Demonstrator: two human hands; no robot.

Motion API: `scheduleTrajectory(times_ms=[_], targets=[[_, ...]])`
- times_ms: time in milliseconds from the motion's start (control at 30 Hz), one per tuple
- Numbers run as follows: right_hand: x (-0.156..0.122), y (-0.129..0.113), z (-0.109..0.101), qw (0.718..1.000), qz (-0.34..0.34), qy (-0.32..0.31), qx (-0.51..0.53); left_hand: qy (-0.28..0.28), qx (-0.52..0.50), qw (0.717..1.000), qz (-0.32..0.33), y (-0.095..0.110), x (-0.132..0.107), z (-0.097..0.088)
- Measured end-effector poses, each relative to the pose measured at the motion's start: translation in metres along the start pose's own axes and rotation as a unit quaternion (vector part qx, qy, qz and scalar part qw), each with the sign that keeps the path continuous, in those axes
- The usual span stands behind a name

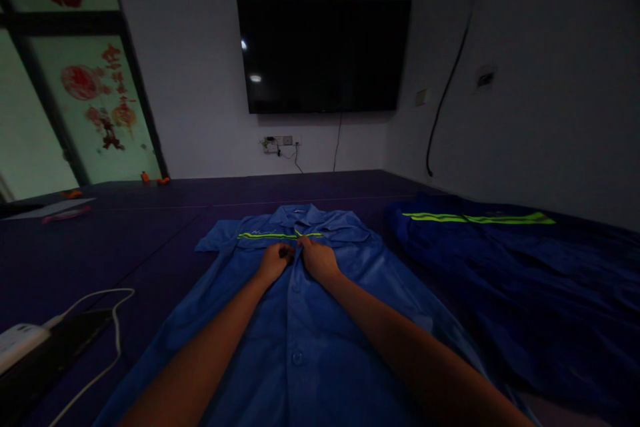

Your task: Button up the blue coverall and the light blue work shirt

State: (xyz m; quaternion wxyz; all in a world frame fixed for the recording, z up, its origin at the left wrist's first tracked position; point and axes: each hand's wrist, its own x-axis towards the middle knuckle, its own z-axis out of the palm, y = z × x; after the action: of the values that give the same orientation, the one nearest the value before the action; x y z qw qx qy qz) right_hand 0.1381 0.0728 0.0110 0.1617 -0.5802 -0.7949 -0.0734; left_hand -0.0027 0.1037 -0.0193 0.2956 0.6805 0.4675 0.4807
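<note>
A blue short-sleeved work shirt (pixel 330 320) with a yellow-green reflective stripe across the chest lies front up, its collar away from me. Buttons run down its front placket, and two show below my hands. My left hand (pixel 275 263) is closed at the placket's left side, just under the stripe, with fingers curled on the cloth. My right hand (pixel 318 259) pinches the placket's edge close beside it, at stripe height. Whether a button is between the fingertips is hidden.
A darker blue garment (pixel 500 267) with a similar stripe lies to the right on the purple surface (pixel 165 233). At left are a white power strip (pixel 23 341) with its cable, a paper sheet (pixel 45 209) and small orange objects (pixel 163 181). A television (pixel 327 57) hangs on the wall ahead.
</note>
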Motion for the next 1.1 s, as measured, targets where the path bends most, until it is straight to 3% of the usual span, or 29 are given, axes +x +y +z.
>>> scheduleTrajectory(times_ms=[200, 433, 600, 800, 1100], targets=[[0.002, 0.003, 0.004, 0.998, 0.060, 0.029, 0.019, 0.015, 0.000, 1.000, 0.004, 0.006, -0.001, -0.001], [-0.010, 0.004, 0.001, 0.989, 0.056, 0.056, 0.122, 0.078, 0.024, 0.997, 0.008, 0.021, -0.021, -0.005], [-0.040, 0.000, -0.002, 0.975, -0.016, 0.078, 0.205, 0.028, 0.048, 0.998, -0.009, 0.030, -0.057, -0.003], [-0.076, -0.002, -0.008, 0.967, -0.116, 0.034, 0.223, -0.024, 0.141, 0.990, -0.018, 0.044, -0.097, -0.007], [-0.081, -0.003, -0.010, 0.969, -0.128, -0.012, 0.211, -0.056, 0.226, 0.972, -0.032, 0.050, -0.098, -0.009]])
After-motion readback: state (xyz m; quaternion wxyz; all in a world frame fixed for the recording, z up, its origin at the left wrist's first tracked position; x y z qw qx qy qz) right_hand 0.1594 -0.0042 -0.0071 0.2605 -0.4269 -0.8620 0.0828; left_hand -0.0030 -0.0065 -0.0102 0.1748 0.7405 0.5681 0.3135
